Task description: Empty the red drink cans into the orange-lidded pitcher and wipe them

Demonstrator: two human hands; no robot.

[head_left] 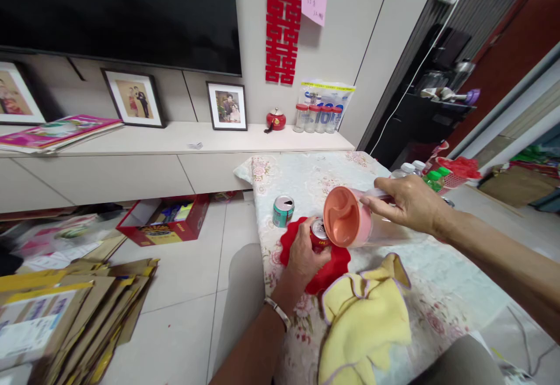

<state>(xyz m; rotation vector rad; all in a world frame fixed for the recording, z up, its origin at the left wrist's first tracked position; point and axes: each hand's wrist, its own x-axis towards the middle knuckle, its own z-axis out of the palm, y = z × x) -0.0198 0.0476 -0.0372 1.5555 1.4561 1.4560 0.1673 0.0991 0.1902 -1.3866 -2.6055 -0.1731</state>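
My left hand (305,255) is wrapped round a red can (319,234) that stands on a red scalloped mat (324,280). With my right hand (405,201) I grip the handle of a clear pitcher with a pink rim and lid (347,217). The pitcher is tipped on its side, its pink mouth close to the top of the red can. Whether any liquid flows cannot be made out. A teal can (283,211) with an open top stands upright to the left of the mat. Nearer to me lies a crumpled yellow cloth (371,321).
The flowered tablecloth (301,169) covers the table. Bottles (433,181) and a red basket (455,179) stand at its right edge. Behind, a white cabinet (175,140) holds framed photos and jars (311,119). Flattened cardboard (109,309) lies on the floor at left.
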